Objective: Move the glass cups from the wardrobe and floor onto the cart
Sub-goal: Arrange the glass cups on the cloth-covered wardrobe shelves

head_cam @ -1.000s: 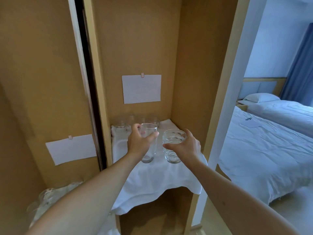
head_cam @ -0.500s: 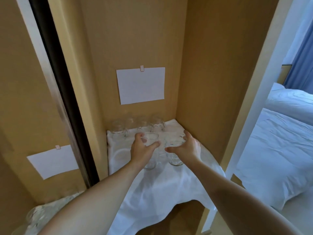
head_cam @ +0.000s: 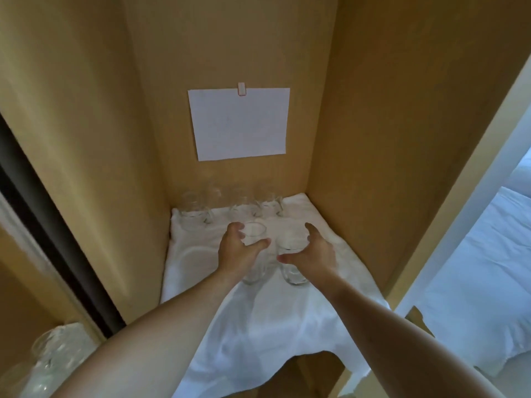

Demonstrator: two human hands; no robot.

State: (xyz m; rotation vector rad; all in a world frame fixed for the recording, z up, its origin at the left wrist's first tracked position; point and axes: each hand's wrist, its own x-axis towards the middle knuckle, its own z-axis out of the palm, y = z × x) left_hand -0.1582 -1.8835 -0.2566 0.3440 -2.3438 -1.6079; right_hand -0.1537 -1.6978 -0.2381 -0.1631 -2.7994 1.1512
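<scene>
Hands' grip: left hand [head_cam: 238,251] and right hand [head_cam: 314,254] each hold clear glass cups [head_cam: 254,271].

Two glass cups [head_cam: 254,254] stand side by side on the cloth-covered shelf [head_cam: 201,254]; a cup row [head_cam: 230,206] at 12 o'clock behind; paper sheet [head_cam: 238,123] above.

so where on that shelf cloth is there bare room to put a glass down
Bare cloth lies left of the left hand, and right of the right hand toward the side wall. The back row of glasses is crowded.
</scene>
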